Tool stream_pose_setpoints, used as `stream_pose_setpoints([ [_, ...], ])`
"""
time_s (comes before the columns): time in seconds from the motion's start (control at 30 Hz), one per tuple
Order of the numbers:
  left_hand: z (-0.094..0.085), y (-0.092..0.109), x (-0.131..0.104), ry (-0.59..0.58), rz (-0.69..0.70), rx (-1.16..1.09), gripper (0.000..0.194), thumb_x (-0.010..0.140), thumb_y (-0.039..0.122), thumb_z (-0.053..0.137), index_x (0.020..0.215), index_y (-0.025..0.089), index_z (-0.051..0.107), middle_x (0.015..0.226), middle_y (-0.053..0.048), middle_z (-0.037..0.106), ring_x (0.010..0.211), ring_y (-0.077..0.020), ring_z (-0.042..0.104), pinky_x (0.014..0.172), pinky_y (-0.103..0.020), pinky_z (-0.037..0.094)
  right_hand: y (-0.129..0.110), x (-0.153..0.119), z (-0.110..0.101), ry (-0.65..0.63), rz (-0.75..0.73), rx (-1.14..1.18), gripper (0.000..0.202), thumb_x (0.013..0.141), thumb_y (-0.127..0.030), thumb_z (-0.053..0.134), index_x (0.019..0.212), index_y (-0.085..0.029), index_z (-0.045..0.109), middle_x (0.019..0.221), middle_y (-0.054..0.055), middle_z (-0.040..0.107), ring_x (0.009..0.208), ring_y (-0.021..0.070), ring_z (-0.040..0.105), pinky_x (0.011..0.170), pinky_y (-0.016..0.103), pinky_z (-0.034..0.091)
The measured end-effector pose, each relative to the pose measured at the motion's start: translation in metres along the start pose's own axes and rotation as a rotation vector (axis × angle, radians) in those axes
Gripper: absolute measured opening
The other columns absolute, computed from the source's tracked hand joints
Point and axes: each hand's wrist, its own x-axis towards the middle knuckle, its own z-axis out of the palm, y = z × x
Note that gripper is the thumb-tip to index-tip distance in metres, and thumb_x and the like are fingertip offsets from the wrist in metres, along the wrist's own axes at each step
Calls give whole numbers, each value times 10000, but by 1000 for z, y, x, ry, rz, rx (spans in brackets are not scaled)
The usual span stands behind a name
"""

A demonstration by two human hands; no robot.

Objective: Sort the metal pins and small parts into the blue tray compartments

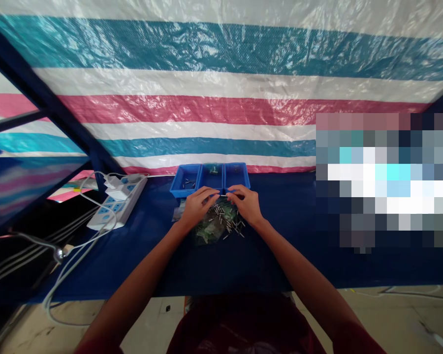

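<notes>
We count two bare hands at work, one metal pin held between them, three blue trays in a row and one power strip on the dark blue worktop (pixel 284 255). The left hand (pixel 198 205) is nearly closed, thumb and forefinger pinched on one end of the metal pin (pixel 223 195); the right hand (pixel 248 202) pinches the other end in the same way, and we cannot see the tips beneath the fingers. The pin is thin, straight and pale, with a bright metallic shine, and lies level in the narrow gap between the two hands, just in front of the trays.

Below the hands we see a loose heap of pins (pixel 229 222), slim, silvery and darker in places, pointing every way; they overlap too much for us to count. They lie on and beside crumpled, see-through green plastic (pixel 208 230).

The left tray (pixel 182 191) holds a few small dark pieces, the middle tray (pixel 210 181) has something greenish at its back, and the right tray (pixel 237 181) stands beside it. To the left, white cables (pixel 59 275) trail from the power strip (pixel 120 210). Behind everything we have one striped sheet (pixel 206 108).
</notes>
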Motion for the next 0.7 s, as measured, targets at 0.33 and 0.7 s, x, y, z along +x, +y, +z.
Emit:
stream_pose_setpoints([
  [0.33,1,-1,0,-4,70,10,218,943,352,556,968,199,708,965,-63,717,832,-153,672,752,-283,550,-5,-2,0,-53,-37,-51,207,843,-422,608,843,-231,688,566,-23,651,490,152,599,549,267,505],
  [0.7,2,2,0,-46,92,-26,225,943,346,555,894,194,713,905,-58,723,821,-161,675,783,-284,540,-6,-3,0,-46,-66,-83,227,864,-419,589,879,-216,690,531,-36,616,458,141,568,537,257,474],
])
